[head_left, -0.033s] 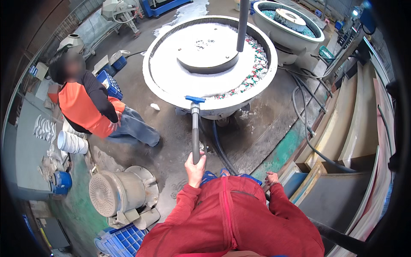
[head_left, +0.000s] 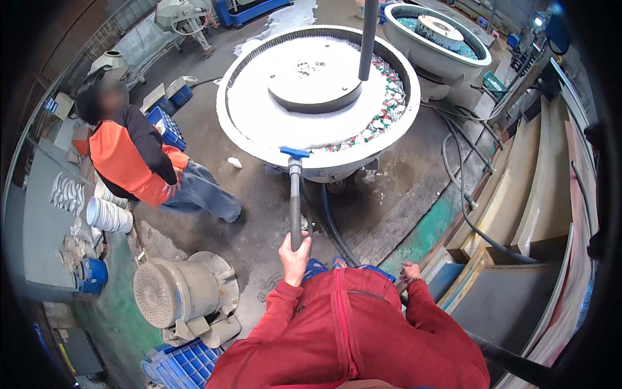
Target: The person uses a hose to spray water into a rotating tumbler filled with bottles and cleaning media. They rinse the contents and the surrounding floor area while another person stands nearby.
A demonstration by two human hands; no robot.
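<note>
My left hand (head_left: 295, 260) is wrapped round the lower end of a grey pipe (head_left: 295, 206). At its far end the pipe carries a blue valve handle (head_left: 295, 152), seen against the near rim of a large round tub (head_left: 225, 113). White foam (head_left: 249, 123) fills much of the tub, around a raised round centre (head_left: 311, 84). Small red, green and white pieces (head_left: 389, 110) show along its right side. My right hand (head_left: 411, 271) hangs low beside the wooden panels, its fingers loosely bent and apart, holding nothing that I can see.
A person in an orange vest (head_left: 126, 162) stands at the left. Below them are a beige drum machine (head_left: 165, 292) and a blue crate (head_left: 188, 363). A second tub (head_left: 440, 58) stands far right. Hoses (head_left: 463, 168) and wooden panels (head_left: 499, 194) line the right side.
</note>
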